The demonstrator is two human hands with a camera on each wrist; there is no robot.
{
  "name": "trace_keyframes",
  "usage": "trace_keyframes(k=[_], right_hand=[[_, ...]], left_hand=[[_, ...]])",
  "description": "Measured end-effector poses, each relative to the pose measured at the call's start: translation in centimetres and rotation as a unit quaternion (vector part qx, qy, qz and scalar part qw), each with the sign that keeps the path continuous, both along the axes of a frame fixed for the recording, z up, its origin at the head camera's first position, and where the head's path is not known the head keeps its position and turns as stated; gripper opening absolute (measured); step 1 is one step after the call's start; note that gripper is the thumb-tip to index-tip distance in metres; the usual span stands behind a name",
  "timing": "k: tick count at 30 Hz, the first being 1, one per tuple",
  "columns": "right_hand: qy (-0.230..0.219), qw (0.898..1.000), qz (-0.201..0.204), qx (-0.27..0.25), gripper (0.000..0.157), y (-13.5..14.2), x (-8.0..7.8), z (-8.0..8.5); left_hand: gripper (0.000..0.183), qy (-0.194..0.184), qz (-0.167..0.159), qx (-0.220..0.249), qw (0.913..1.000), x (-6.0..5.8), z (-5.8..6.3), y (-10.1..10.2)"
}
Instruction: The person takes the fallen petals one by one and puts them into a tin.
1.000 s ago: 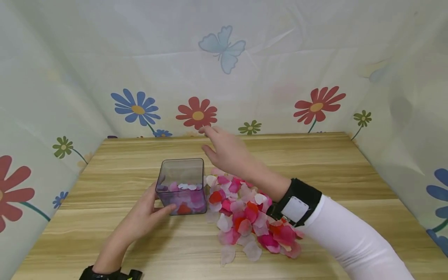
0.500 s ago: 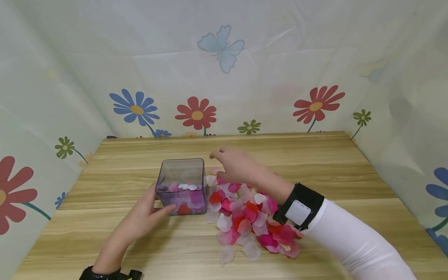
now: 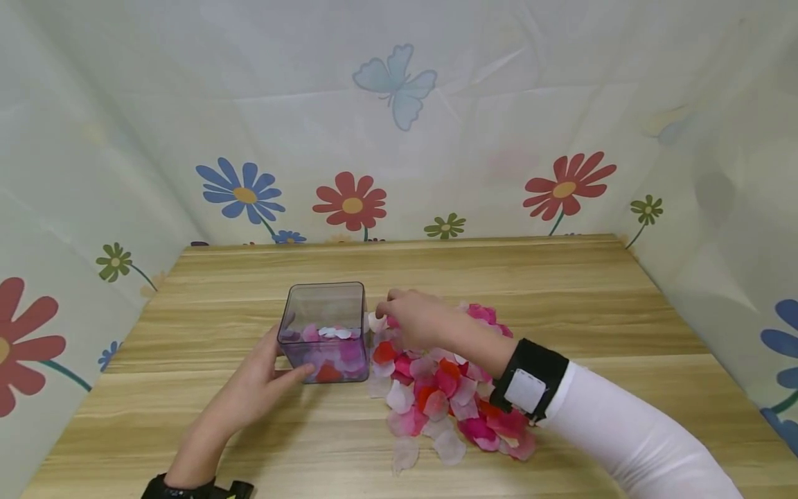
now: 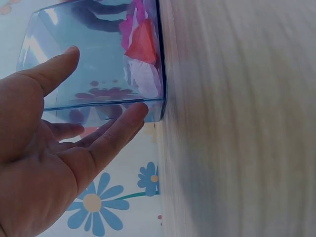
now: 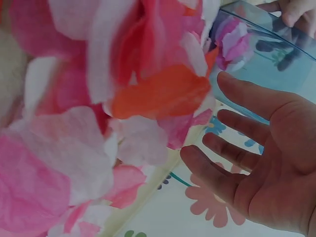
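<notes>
A clear, smoky plastic box (image 3: 324, 303) stands upright on the table, open at the top, with pink, white and red artificial petals (image 3: 330, 357) in its lower part. My left hand (image 3: 249, 388) holds its near left corner, thumb at the front wall and fingers along the left side. To the right of the box lies a loose heap of similar petals (image 3: 430, 402). My right hand (image 3: 418, 320) is low over the heap's far left part, close to the box. In the right wrist view its fingers (image 5: 237, 145) are spread beside the petals with nothing between them.
The wood-grain table (image 3: 206, 298) ends at a light cloth backdrop (image 3: 299, 132) printed with flowers and a butterfly, which also stands at both sides. A few pale petals (image 3: 406, 454) lie at the heap's near edge.
My right hand has come down and nearer, from beyond the box's right side to the petal heap. The left hand and the box have stayed in place.
</notes>
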State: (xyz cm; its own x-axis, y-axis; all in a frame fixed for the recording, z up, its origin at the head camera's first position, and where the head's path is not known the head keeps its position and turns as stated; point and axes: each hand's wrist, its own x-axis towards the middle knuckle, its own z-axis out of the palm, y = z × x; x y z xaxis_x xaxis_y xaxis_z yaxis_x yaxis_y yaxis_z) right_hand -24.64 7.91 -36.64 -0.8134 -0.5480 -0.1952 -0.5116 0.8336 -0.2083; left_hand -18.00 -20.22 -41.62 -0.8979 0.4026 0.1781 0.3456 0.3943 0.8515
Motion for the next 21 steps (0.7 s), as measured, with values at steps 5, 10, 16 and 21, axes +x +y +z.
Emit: trace_keyframes(k=[5, 10, 16, 21], right_hand=[[-0.01, 1.0, -0.011, 0.006, 0.056, -0.1, 0.1, -0.5], [-0.019, 1.0, -0.013, -0.004, 0.052, -0.1, 0.0, -1.2], [-0.031, 0.999, -0.016, -0.006, 0.04, 0.0, 0.0, -1.8], [-0.026, 1.0, -0.004, -0.001, 0.026, 0.1, -0.1, -2.2]], left_hand=[[0.07, 0.003, -0.003, 0.001, 1.0, 0.0, -0.1, 0.0], [0.07, 0.004, -0.004, 0.0, 1.0, 0.1, 0.0, 0.0], [0.071, -0.002, -0.007, 0.003, 1.0, 0.0, 0.0, 0.0], [0.071, -0.007, -0.005, 0.005, 1.0, 0.0, -0.1, 0.0]])
